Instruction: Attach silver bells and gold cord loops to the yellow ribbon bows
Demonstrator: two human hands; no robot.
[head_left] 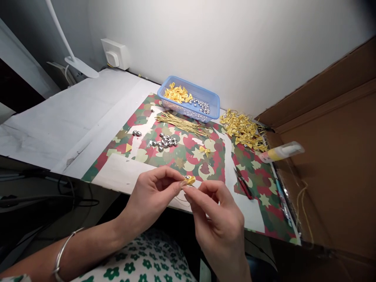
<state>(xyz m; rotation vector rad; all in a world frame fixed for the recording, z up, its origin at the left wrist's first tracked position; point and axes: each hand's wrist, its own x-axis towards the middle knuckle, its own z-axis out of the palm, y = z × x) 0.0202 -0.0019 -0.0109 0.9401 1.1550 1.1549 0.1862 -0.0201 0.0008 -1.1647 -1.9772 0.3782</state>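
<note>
My left hand [158, 192] and my right hand [219, 215] meet above the front edge of the table. Between their pinched fingertips is a small yellow ribbon bow [191, 180] with a shiny silver bead [187, 177] beside it. A thin cord loops below the fingers; which fingertips grip it is hidden. Beyond the hands lies a loose yellow bow [205, 150]. A cluster of silver beads [166, 141] rests further left on the patterned sheet. Behind it lies a bundle of thin gold ties [182, 123].
A blue basket [217, 107] holds yellow bows and silver beads against the wall. Tied yellow bows are heaped [243, 129] at its right. Red-handled cutters [243, 183] and a glue bottle [280, 152] lie rightward, beside a cardboard wall [329, 129]. A white lamp [80, 67] stands far left.
</note>
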